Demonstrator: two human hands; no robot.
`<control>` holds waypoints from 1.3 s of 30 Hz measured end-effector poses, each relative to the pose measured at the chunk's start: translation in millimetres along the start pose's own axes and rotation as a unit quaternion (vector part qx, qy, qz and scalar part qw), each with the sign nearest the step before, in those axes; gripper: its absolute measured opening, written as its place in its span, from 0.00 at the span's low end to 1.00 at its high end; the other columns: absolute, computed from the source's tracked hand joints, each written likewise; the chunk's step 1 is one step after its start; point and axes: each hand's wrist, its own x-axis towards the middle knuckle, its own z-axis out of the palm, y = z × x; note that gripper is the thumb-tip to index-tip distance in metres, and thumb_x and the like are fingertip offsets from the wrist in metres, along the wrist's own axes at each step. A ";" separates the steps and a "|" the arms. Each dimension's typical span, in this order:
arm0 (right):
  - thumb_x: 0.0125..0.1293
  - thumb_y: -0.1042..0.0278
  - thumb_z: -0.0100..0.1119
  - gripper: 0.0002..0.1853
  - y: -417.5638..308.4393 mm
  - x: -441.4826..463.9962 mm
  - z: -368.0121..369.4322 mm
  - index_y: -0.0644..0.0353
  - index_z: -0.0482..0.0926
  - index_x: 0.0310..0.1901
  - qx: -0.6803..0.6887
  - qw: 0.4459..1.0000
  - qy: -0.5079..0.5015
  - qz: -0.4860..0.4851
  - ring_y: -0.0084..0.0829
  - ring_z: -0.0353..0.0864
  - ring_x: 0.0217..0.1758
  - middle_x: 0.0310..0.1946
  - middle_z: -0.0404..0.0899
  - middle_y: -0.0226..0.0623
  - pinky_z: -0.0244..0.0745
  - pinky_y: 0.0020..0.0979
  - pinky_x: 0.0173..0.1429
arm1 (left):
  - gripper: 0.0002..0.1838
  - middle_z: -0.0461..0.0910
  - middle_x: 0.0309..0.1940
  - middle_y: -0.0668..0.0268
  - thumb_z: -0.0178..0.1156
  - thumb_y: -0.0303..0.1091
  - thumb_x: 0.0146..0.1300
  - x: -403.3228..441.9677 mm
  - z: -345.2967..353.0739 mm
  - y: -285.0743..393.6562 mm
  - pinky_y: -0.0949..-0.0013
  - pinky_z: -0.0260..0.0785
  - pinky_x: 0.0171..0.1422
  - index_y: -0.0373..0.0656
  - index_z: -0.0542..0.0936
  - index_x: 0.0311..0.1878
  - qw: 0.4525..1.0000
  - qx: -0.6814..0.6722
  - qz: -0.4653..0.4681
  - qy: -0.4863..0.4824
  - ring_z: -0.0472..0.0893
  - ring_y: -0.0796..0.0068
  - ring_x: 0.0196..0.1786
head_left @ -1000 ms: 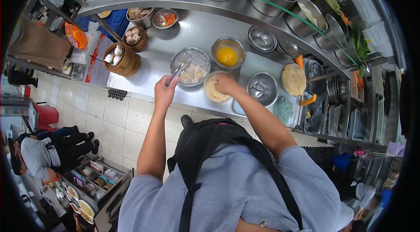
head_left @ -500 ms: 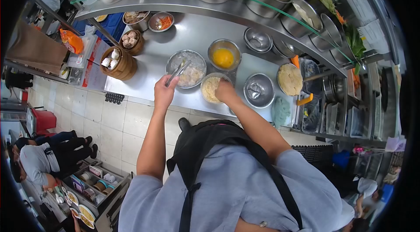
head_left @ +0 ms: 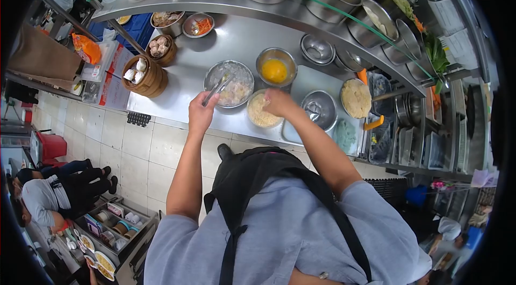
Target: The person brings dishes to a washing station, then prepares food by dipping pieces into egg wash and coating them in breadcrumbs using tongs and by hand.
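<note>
My left hand is closed around metal tongs, whose tips reach into a steel bowl of white flour with pale pieces in it. Over the upper right of a bowl of pale crumbs, my right hand is raised with its fingers curled together; what they hold, if anything, is hidden. Just behind it stands a steel bowl of beaten egg. Right of the crumbs, partly behind my right forearm, is a steel bowl.
Bamboo steamers with dumplings stand on the counter's left. A steel shelf with pots and greens crosses above its back edge. A container with a pale, crumbly top and a green cloth lie right. Another person is at lower left.
My right hand has lifted slightly up out of the crumbs toward the bowl's far edge, uncovering more of them. My left hand with the tongs has hardly moved.
</note>
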 end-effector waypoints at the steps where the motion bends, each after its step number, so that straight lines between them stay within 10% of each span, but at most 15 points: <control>1: 0.56 0.62 0.68 0.15 2.9 6.2 -9.1 0.62 0.84 0.41 0.000 1.000 0.000 0.000 0.49 0.85 0.50 0.45 0.85 0.52 0.80 0.45 0.55 | 0.19 0.86 0.32 0.64 0.68 0.45 0.68 0.2 -1.3 2.5 0.69 0.72 0.44 0.37 0.86 0.48 1.000 0.000 0.000 -0.001 0.79 0.76 0.34; 13: 0.59 0.63 0.64 0.16 29.4 20.0 56.7 0.61 0.83 0.47 0.009 0.992 -0.122 -0.032 0.52 0.85 0.48 0.43 0.86 0.52 0.79 0.46 0.56 | 0.18 0.85 0.30 0.65 0.69 0.44 0.67 3.7 1.5 8.5 0.69 0.71 0.41 0.37 0.86 0.47 1.000 -0.010 -0.011 -0.010 0.78 0.77 0.32; 18: 0.53 0.66 0.67 0.23 -2.1 -15.9 55.6 0.63 0.79 0.52 -0.084 0.987 0.133 -0.027 0.52 0.83 0.52 0.53 0.81 0.51 0.79 0.48 0.59 | 0.17 0.75 0.26 0.76 0.68 0.43 0.69 0.7 2.9 6.0 0.75 0.62 0.34 0.35 0.85 0.45 1.000 -0.030 0.003 0.000 0.68 0.85 0.29; 22: 0.49 0.65 0.70 0.24 -2.4 -6.6 56.8 0.62 0.79 0.50 -0.093 0.990 0.100 0.019 0.51 0.84 0.52 0.52 0.81 0.50 0.80 0.47 0.59 | 0.17 0.75 0.26 0.76 0.68 0.43 0.69 2.2 1.4 2.7 0.75 0.61 0.34 0.36 0.85 0.46 1.000 -0.024 0.016 -0.007 0.68 0.85 0.29; 34: 0.52 0.63 0.70 0.18 19.2 -25.3 -0.4 0.62 0.80 0.43 0.288 0.957 -0.030 0.008 0.30 0.80 0.40 0.36 0.81 0.37 0.76 0.33 0.47 | 0.18 0.83 0.32 0.67 0.68 0.42 0.69 18.6 14.9 -6.3 0.72 0.70 0.43 0.33 0.85 0.47 0.999 -0.008 -0.017 -0.032 0.75 0.80 0.35; 39: 0.54 0.67 0.67 0.15 63.5 -72.0 -67.2 0.63 0.81 0.43 0.390 0.918 0.029 0.060 0.25 0.78 0.37 0.35 0.82 0.32 0.76 0.29 0.45 | 0.21 0.87 0.38 0.50 0.69 0.45 0.65 46.8 42.4 44.5 0.60 0.76 0.49 0.35 0.84 0.50 0.989 0.101 0.072 -0.078 0.86 0.58 0.41</control>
